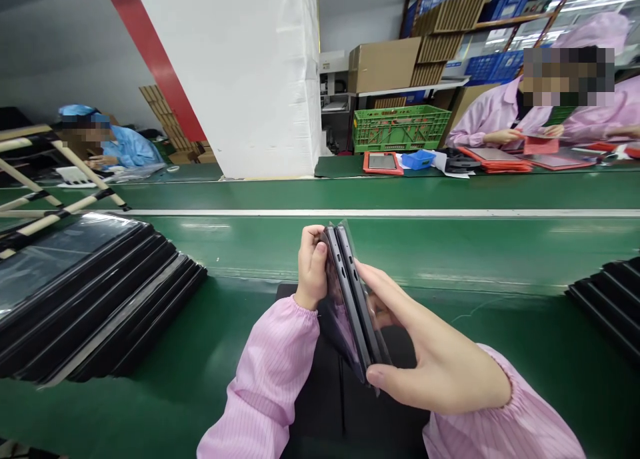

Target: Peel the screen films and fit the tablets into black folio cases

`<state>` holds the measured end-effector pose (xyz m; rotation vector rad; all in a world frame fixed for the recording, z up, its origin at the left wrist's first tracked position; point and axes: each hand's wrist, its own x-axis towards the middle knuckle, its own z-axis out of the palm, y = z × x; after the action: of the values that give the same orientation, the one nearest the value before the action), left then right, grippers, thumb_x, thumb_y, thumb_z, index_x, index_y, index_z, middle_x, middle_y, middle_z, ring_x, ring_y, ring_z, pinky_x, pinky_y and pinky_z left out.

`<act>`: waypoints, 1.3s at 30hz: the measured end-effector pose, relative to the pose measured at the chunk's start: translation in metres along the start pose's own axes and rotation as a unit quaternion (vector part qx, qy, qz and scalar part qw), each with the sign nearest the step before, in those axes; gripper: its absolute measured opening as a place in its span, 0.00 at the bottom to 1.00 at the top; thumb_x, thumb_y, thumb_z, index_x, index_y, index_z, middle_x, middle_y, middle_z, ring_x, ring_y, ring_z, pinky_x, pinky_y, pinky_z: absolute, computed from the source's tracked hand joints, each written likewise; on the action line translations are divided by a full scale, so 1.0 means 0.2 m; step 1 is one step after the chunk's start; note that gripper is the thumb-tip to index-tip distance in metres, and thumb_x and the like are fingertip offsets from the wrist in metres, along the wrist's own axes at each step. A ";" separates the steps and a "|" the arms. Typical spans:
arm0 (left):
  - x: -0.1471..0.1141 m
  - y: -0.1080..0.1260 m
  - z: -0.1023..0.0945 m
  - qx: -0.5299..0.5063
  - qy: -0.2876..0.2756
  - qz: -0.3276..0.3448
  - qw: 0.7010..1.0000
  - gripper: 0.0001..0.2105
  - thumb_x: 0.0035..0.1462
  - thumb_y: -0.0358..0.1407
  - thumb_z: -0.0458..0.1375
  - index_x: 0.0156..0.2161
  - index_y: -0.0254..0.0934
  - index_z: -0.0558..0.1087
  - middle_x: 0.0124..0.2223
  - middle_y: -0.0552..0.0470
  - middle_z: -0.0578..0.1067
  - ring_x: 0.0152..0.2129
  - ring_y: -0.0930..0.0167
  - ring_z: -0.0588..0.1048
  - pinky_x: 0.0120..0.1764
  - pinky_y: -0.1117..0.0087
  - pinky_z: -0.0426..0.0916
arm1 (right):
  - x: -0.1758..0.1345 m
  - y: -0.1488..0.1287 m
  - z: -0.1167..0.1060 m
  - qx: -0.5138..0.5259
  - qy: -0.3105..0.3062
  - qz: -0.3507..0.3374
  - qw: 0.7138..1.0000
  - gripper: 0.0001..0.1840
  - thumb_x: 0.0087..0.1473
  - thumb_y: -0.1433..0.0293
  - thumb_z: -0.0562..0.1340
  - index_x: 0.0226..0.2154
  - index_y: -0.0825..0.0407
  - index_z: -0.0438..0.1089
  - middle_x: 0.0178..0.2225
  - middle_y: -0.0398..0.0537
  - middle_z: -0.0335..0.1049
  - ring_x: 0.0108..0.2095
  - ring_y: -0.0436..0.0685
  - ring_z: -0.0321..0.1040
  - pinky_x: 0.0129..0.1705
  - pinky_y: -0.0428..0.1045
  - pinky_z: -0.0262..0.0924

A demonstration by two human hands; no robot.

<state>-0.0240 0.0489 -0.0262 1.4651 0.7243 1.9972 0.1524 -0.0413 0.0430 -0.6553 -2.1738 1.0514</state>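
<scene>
Two slim dark tablets [350, 292] stand on edge, pressed face to face and tilted, with ports showing along their narrow sides. Clear film sticks out at their top corner. My left hand [313, 265] grips the far left end, its thumb on the upper edge. From the right, my right hand [430, 345] clasps the pair, thumb at the near corner and fingers along the outer face. Beneath them lies a flat black case or folder [320, 419] on the green table, partly hidden by my arms.
Black cases [125, 299] are stacked on the left, below a pale pipe rack [65, 172]. Another dark stack [613, 299] is at the right edge. Across the green belt [250, 245] sit a red-framed tablet [383, 162], a green crate [400, 129] and co-workers [510, 125].
</scene>
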 end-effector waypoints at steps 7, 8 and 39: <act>0.02 -0.01 0.02 -0.021 -0.010 -0.037 0.999 0.18 0.61 0.54 0.51 0.41 0.41 0.65 0.34 0.52 0.70 0.31 0.68 0.69 0.37 0.66 0.64 | 0.01 0.00 -0.05 0.038 -0.017 -0.011 0.999 0.53 0.50 0.77 0.65 0.70 0.39 0.39 0.69 0.51 0.43 0.57 0.66 0.65 0.50 0.57 0.72; 0.02 -0.01 0.02 -0.025 -0.011 -0.040 0.999 0.18 0.61 0.54 0.52 0.40 0.40 0.65 0.34 0.52 0.70 0.31 0.69 0.69 0.37 0.66 0.64 | 0.01 0.00 -0.04 0.038 -0.012 -0.007 0.999 0.53 0.50 0.75 0.65 0.70 0.40 0.40 0.69 0.51 0.44 0.57 0.66 0.64 0.50 0.57 0.72; -0.04 0.06 -0.04 0.050 -0.029 0.107 0.993 0.19 0.65 0.52 0.47 0.50 0.41 0.66 0.53 0.42 0.76 0.41 0.64 0.77 0.43 0.60 0.70 | 0.05 -0.05 0.06 -0.090 0.074 0.018 0.993 0.25 0.66 0.73 0.48 0.63 0.43 0.50 0.45 0.45 0.70 0.32 0.49 0.69 0.40 0.48 0.67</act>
<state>-0.0307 0.0335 -0.0244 1.7160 0.6739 2.0908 0.1352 -0.0462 0.0476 -0.8307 -2.1496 0.8026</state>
